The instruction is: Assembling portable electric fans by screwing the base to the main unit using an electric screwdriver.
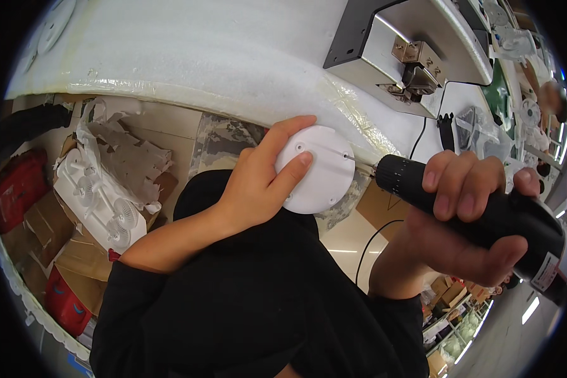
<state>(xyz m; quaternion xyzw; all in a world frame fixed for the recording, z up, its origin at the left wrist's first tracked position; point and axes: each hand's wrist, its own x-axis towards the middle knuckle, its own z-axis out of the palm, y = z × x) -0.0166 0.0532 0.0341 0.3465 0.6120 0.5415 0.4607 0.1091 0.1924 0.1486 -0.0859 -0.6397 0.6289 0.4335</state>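
My left hand (258, 179) grips a round white plastic disc (327, 173) by its left side, thumb across its face and fingers behind the rim. Several small screw holes show on the disc. A black electric screwdriver (472, 217) is wrapped in my right hand (466, 195), pointing left. Its thin bit reaches to the disc's right edge, close to a hole there; I cannot tell if it touches a screw. The disc is held over my lap, just off the table's front edge.
A white-covered table (201, 57) runs across the top. On its right stands a metal device (416, 57) with a black cable (418, 138). At the left, a carton (79, 252) and white fan-like parts (101, 201) sit below the table, beside a red bin (19, 195).
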